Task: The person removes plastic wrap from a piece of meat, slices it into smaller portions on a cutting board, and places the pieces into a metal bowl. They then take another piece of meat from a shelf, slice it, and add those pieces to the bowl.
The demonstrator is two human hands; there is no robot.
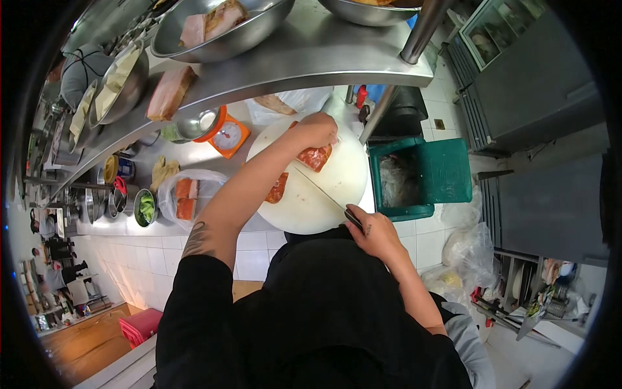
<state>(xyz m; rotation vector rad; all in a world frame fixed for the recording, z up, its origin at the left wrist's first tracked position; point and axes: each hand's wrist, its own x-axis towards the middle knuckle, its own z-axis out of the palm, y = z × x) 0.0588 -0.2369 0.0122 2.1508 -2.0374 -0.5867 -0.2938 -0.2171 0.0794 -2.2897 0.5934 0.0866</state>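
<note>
A round white cutting board [343, 188] lies on the steel counter. On it are two pieces of reddish-brown, glazed-looking pork, a larger piece [315, 157] and a smaller piece [277, 188]. My left hand [316, 131] reaches across the board, its fingers curled closed at the far end of the larger piece; the fingertips are partly hidden. In my right hand [374, 235], at the board's near right edge, is the dark handle of a kitchen knife [322, 192]. Its thin blade points away to the left, low over the board between the two pieces.
An overhead steel shelf [285, 74] carries bowls and a pork slab [171, 94]. Left of the board are an orange scale [228, 136], bagged meat pieces [186, 198] and a pot of greens [146, 207]. A green bin [447, 172] stands open at the right.
</note>
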